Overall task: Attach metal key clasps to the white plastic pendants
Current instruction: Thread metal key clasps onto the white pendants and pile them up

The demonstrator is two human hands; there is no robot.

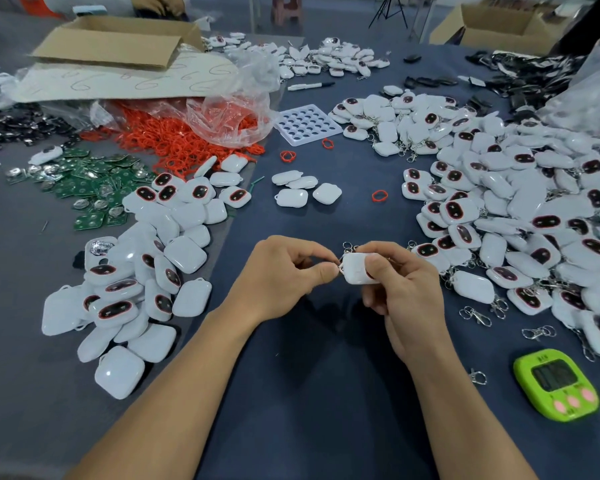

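The white rounded plastic pendant [358, 271] sat pinched in my right grip [407, 292], its corner loop turned toward frame centre so that my left grip [284, 277], pinching the silver metal clasp [341, 267], could thread it.

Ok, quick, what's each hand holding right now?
Left hand: pinching a metal clasp against the white pendant.
Right hand: gripping that pendant.

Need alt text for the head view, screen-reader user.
The right hand grips a white pendant while the left hand pinches a metal clasp at its corner, above a dark blue table. Loose pendants are heaped on the left, pendants with clasps on the right, and a green timer sits beside the right forearm.
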